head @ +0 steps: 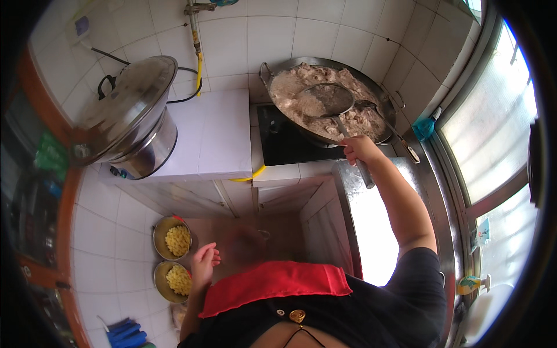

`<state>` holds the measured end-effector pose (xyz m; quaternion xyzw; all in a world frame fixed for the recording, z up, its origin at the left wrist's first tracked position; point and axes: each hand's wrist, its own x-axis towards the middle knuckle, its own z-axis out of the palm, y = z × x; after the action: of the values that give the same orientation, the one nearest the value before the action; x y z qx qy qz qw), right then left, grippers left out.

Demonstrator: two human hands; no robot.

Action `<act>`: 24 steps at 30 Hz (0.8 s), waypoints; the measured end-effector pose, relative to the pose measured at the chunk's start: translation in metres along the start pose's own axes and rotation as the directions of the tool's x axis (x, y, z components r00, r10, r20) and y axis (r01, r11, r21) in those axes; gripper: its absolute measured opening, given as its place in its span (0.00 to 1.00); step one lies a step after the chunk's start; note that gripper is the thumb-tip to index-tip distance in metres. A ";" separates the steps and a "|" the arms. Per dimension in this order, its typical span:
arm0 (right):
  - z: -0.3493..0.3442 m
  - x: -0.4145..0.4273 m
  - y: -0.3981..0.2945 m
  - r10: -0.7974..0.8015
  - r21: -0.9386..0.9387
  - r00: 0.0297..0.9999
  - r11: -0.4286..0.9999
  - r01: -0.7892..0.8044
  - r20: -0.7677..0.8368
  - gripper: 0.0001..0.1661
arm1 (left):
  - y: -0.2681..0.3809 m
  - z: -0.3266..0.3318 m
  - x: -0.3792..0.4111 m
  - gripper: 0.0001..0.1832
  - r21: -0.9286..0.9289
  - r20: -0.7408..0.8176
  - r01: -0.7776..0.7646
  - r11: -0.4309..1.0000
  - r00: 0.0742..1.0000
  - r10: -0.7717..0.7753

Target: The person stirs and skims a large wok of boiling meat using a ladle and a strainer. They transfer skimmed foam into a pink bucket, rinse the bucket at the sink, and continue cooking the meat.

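Note:
My right hand (360, 148) is closed around the handle of a round mesh skimmer (329, 100), whose head lies over the foamy liquid in a large wok (304, 126). Pieces of pale brown meat (313, 75) fill much of the wok, with froth at the left side. A metal ladle (394, 130) rests in the wok to the right, its handle leaning over the rim. My left hand (206, 259) hangs at my left side with its fingers loosely curled, near two metal bowls of yellow chunks, and nothing shows in it.
The wok sits over a black gas hob (283, 145). Left of it, a lidded steel pot (143, 148) stands on the white counter (217, 139). A metal counter (361, 182) runs along the window at right. Low at left are the two bowls (162, 237) and blue gloves (126, 334).

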<state>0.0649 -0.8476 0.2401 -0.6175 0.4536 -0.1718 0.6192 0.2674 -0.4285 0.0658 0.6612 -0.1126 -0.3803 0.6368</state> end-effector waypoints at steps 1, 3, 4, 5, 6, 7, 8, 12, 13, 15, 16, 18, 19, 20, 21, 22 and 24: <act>-0.005 -0.005 -0.003 0.039 0.070 0.999 0.997 -0.040 0.013 0.11 | 0.002 0.000 -0.002 0.12 -0.010 -0.005 0.016 1.000 1.000 -0.016; -0.014 -0.019 -0.011 0.114 0.212 0.993 0.970 -0.120 0.045 0.09 | 0.000 -0.002 -0.003 0.12 -0.018 -0.002 0.035 0.999 0.999 -0.035; -0.013 -0.032 -0.018 0.118 0.158 0.993 0.980 -0.120 0.023 0.08 | -0.004 -0.005 -0.002 0.12 -0.018 0.005 0.038 0.999 0.999 -0.038; -0.017 -0.036 -0.017 0.116 0.177 0.992 0.977 -0.123 0.050 0.08 | -0.006 -0.006 -0.001 0.12 -0.018 0.012 0.041 0.999 0.999 -0.041; -0.028 -0.042 -0.016 0.114 0.195 0.991 0.973 -0.125 0.069 0.08 | -0.005 -0.005 -0.001 0.12 -0.020 0.016 0.040 0.999 0.999 -0.040; -0.037 -0.046 -0.013 0.111 0.214 0.990 0.968 -0.129 0.091 0.08 | -0.004 -0.004 0.000 0.12 -0.020 0.018 0.040 0.999 0.999 -0.039; -0.046 -0.049 -0.009 0.105 0.221 0.991 0.968 -0.120 0.078 0.10 | -0.003 -0.003 0.001 0.12 -0.021 0.020 0.039 0.999 0.999 -0.039; -0.062 -0.078 -0.010 0.083 -0.075 0.996 0.994 -0.084 -0.024 0.13 | -0.006 -0.001 0.008 0.12 0.039 0.045 0.005 0.999 0.999 -0.007; -0.064 -0.085 -0.012 0.100 -0.137 0.995 0.985 -0.102 -0.024 0.13 | -0.006 -0.001 0.010 0.12 0.046 0.049 0.002 0.999 0.999 -0.005; -0.069 -0.095 -0.013 0.135 -0.259 0.990 0.956 -0.138 -0.027 0.12 | -0.006 0.001 0.012 0.12 0.062 0.052 0.001 0.998 0.999 -0.004; -0.075 -0.092 -0.009 0.175 -0.233 0.985 0.957 -0.173 -0.013 0.12 | -0.005 0.002 0.012 0.12 0.072 0.050 0.001 0.997 0.999 -0.005; -0.065 -0.089 -0.012 0.114 -0.449 0.991 0.884 -0.131 -0.064 0.13 | -0.005 0.002 0.012 0.12 0.081 0.044 0.002 0.997 0.999 -0.006; -0.058 -0.087 -0.013 0.079 -0.548 0.994 0.829 -0.111 -0.081 0.13 | -0.006 0.002 0.012 0.12 0.079 0.040 0.002 0.997 0.999 -0.005; -0.051 -0.081 -0.012 0.092 -0.559 0.993 0.821 -0.114 -0.068 0.13 | -0.007 0.002 0.011 0.12 0.078 0.035 0.001 0.997 0.999 -0.004; -0.044 -0.073 -0.010 0.101 -0.570 0.993 0.813 -0.115 -0.057 0.13 | -0.008 0.002 0.012 0.12 0.075 0.042 -0.008 0.997 0.999 0.005; -0.038 -0.063 -0.006 0.111 -0.581 0.993 0.805 -0.116 -0.045 0.13 | -0.009 0.001 0.012 0.12 0.072 0.048 -0.017 0.997 0.999 0.014; -0.028 -0.043 0.005 0.114 -0.476 0.993 0.874 -0.097 0.006 0.14 | -0.011 0.000 0.009 0.12 0.071 0.050 -0.020 0.997 0.999 0.017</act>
<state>0.0187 -0.8301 0.2553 -0.7276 0.5043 -0.0107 0.4650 0.2703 -0.4322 0.0521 0.6730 -0.1478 -0.3863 0.6132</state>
